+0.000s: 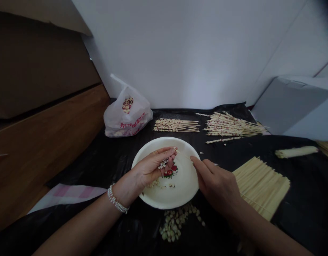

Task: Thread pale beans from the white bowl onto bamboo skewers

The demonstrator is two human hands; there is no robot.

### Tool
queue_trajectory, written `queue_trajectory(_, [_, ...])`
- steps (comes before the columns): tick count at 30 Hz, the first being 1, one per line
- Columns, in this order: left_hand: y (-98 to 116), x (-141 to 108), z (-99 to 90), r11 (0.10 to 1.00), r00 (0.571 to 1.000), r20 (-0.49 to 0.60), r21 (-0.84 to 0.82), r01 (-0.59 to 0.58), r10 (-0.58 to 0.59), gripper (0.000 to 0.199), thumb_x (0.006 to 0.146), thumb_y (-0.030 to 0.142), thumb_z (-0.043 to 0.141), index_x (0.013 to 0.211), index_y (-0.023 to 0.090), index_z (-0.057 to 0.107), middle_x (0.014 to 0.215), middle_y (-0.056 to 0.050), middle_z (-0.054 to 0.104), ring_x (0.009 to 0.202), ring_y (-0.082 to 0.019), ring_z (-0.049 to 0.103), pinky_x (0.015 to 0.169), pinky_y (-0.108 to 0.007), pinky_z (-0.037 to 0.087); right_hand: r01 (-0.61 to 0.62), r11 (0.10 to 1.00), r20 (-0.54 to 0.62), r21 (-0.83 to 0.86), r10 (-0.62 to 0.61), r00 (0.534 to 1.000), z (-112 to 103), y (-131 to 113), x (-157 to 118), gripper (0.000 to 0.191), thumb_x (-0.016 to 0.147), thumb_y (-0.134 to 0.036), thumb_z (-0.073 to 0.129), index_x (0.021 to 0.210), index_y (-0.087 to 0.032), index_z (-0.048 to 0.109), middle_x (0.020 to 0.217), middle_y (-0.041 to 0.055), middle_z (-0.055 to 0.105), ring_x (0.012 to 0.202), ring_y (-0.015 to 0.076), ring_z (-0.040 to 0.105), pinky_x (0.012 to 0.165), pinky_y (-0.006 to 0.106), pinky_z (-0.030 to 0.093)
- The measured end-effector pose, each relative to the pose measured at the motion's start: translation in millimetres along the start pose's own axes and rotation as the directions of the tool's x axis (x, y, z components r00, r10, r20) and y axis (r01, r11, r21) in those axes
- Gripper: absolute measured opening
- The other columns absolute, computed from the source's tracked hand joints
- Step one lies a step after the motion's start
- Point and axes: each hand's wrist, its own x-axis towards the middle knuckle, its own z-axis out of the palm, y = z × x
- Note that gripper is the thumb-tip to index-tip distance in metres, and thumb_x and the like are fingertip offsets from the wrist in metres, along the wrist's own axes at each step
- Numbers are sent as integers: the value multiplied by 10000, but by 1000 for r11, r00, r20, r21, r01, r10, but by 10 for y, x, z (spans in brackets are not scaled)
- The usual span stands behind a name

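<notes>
My left hand (160, 161) is over a white basin (189, 185), palm turned up, with several small pale pieces (163, 164) cupped in its curled fingers. Its thumb and index finger pinch at the tip of a thin wooden skewer (183, 155). At the basin's right rim my right hand (217, 177) is closed on the other end of that skewer. Loose pale pieces (153, 184) lie in the basin, partly hidden under my left hand. A red flower print (170, 171) shows on the basin's bottom.
Behind the basin stand a plastic bag (129, 117) of pieces and two piles of loaded skewers (167, 125), (225, 124). Bare sticks (262, 185) lie at right, near a wrapped bundle (297, 152). Greenish round pieces (174, 224) lie in front on black sheeting (126, 231).
</notes>
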Motion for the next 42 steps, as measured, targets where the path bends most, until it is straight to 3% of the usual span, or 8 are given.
queue_trajectory(12, [22, 13, -1, 994, 1000, -13, -109, -19, 18, 128, 758, 27, 706, 829, 133, 724, 803, -39, 695, 683, -73, 637, 585, -123, 541, 31, 999, -11, 16, -31, 999, 8, 25, -34, 309, 950, -111, 446, 1161, -42, 663, 708, 58, 660, 510, 157, 567, 475, 290, 383])
queue_trajectory(29, [-53, -2, 34, 991, 991, -48, 62, -120, 123, 62, 776, 88, 715, 828, 83, 748, 781, -44, 658, 600, -32, 578, 541, -86, 493, 32, 998, 7, 62, -33, 999, 7, -29, -58, 349, 943, -75, 389, 1163, 8, 646, 714, 76, 660, 496, 166, 595, 426, 280, 437])
queue_trajectory(36, [-96, -29, 67, 994, 998, -29, 94, -46, 49, 112, 715, 106, 778, 818, 93, 737, 757, -29, 651, 580, -31, 574, 546, -100, 502, 54, 996, 7, 74, -55, 998, 19, -45, -45, 345, 932, -42, 393, 1169, 28, 635, 716, 89, 666, 504, 166, 597, 427, 281, 438])
queue_trajectory(42, [41, -27, 66, 996, 996, -63, -54, -72, 69, 64, 809, 62, 671, 821, 98, 723, 777, -29, 658, 611, -31, 597, 565, -80, 496, 37, 999, -33, 9, -37, 999, -15, 1, -28, 294, 954, -108, 455, 1149, -32, 661, 751, 76, 686, 505, 161, 581, 450, 291, 408])
